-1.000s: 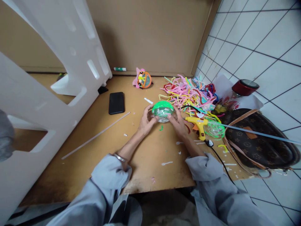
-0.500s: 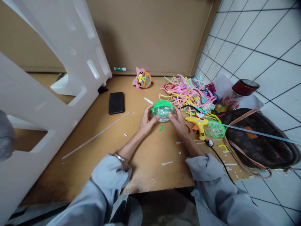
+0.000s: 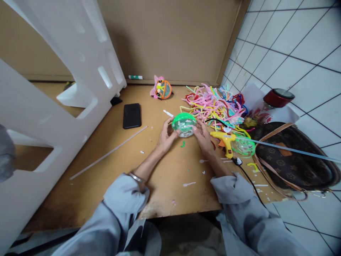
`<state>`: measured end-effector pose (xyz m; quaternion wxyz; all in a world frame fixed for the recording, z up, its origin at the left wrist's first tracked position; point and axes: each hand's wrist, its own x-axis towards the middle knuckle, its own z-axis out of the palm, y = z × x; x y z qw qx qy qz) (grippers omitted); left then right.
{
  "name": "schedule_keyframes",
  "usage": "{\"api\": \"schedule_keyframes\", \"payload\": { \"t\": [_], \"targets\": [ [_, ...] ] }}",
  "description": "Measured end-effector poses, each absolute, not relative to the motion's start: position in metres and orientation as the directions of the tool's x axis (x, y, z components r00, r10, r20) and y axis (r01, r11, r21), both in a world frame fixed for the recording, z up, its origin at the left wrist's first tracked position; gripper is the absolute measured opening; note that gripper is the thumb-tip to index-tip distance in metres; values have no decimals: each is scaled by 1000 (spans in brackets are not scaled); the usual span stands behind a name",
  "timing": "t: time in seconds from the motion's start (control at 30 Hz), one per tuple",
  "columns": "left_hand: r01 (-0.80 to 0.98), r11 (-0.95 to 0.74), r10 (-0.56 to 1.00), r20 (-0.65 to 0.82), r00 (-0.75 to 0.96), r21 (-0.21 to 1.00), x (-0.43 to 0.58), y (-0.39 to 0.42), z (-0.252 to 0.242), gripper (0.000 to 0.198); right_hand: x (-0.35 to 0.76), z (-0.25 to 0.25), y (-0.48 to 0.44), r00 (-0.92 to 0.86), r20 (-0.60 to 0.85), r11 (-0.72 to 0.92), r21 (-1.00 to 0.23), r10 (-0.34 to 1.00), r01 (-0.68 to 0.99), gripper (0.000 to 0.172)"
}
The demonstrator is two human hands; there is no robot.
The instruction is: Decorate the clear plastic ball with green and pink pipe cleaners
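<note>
Between my two hands is a clear plastic dome (image 3: 184,125) with a bright green band round its upper part. My left hand (image 3: 167,137) grips its left side, thumb on the near face. On the opposite side my right hand (image 3: 201,136) holds it, thumb and fingers against the edge. A small green scrap (image 3: 182,144) lies on the table just below it. Close to my right hand rests a yellow glue gun (image 3: 226,142) with a long clear glue stick (image 3: 287,148) in its back. Beside the gun is another clear piece with green trim (image 3: 244,146).
A heap of coloured pipe cleaners (image 3: 213,105) lies behind my right hand. A brown handbag (image 3: 295,156) and a red-lidded jar (image 3: 278,98) stand at right. Further left are a black phone (image 3: 131,116), a loose glue stick (image 3: 109,153), a small animal-faced craft (image 3: 161,88) and a marker (image 3: 135,77).
The dome has tilted slightly in my hands, and pale pink marks now show on its near face. Both hands keep nearly the same place.
</note>
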<state>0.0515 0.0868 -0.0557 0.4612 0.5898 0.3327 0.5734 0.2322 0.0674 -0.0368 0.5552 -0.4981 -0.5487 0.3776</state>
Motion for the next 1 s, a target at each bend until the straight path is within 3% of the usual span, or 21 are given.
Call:
{"api": "schedule_keyframes", "payload": {
  "t": [0.5,0.6,1.0],
  "targets": [
    [-134,-348,928,361,90,928,50,89,-56,67,231,-38,66,164,195,165,-970,967,179,79],
    [-114,-349,931,358,69,930,49,92,-59,67,232,-37,66,118,204,181,-967,972,182,74],
    [-163,-325,937,341,78,932,51,94,-60,85,235,-46,71,86,215,193,-958,973,213,76]
  ]
}}
